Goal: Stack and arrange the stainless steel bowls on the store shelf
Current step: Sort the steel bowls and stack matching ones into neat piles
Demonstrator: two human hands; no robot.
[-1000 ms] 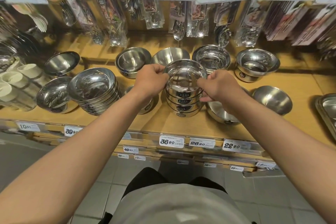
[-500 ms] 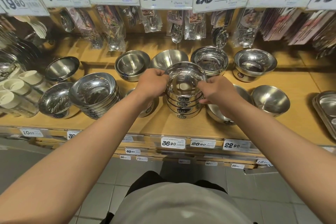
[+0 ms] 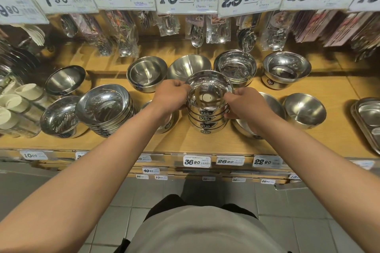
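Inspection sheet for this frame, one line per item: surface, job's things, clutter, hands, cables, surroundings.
Surface: wooden shelf, price tags along its front edge.
Job's things: bowl stack held at centre; taller bowl stack to its left; single steel bowls around.
Clutter: white cups far left; steel tray far right.
Hands: left hand and right hand grip the centre stack's sides.
Cables: nothing seen.
Surroundings: packaged spoons hanging behind, tiled floor below.

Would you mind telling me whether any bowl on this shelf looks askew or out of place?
Yes: the bowl at back left is tipped on its side, and so is the bowl behind the held stack.
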